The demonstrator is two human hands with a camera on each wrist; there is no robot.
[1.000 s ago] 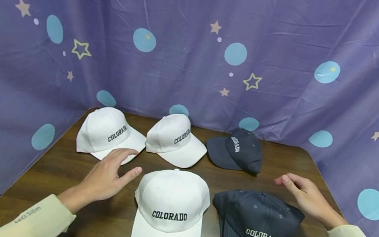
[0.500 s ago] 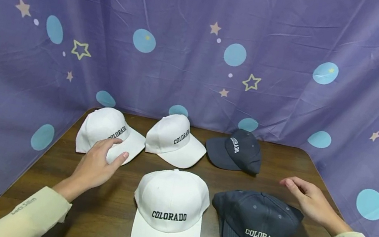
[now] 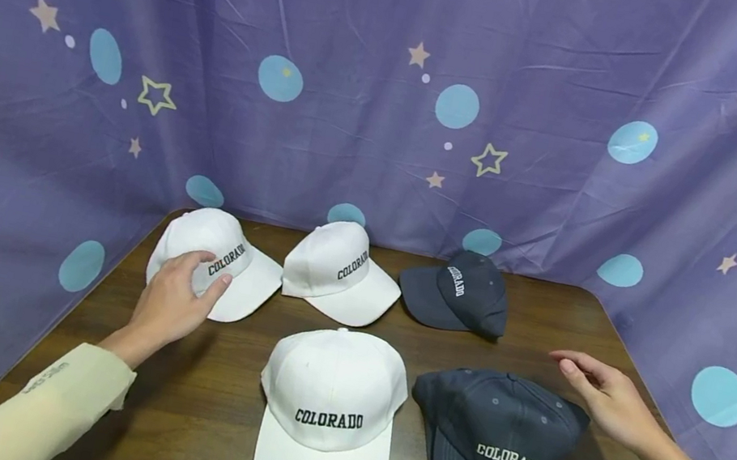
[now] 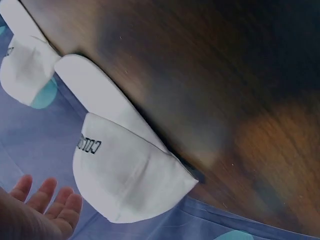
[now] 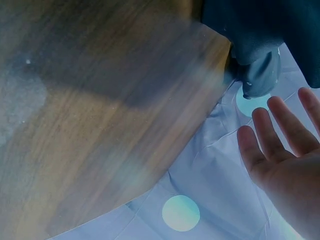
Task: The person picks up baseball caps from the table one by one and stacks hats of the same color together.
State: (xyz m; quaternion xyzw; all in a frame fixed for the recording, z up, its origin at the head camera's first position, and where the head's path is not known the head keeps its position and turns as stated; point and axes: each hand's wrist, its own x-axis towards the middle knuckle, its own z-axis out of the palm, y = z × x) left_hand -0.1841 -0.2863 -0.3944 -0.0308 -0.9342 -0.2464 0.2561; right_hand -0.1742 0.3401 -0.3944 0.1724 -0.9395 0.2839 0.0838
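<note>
The left hand (image 3: pixel 169 302), fingers relaxed and thumb apart, hovers beside the back-left white cap (image 3: pixel 198 229), whose black lettering reads COLORADO. The right hand (image 3: pixel 619 402), also loose with fingers extended, hangs behind and to the right of the front navy cap (image 3: pixel 501 418), which carries COLORADO in white. The same word, in black, marks the front white cap (image 3: pixel 335 376) and the back middle white cap (image 3: pixel 321 263); on the back navy cap (image 3: pixel 479 295) the white letters curve away, partly legible. All five sit on the brown table (image 3: pixel 205 399). Small print on the left sleeve (image 3: pixel 54 397) is unreadable.
</note>
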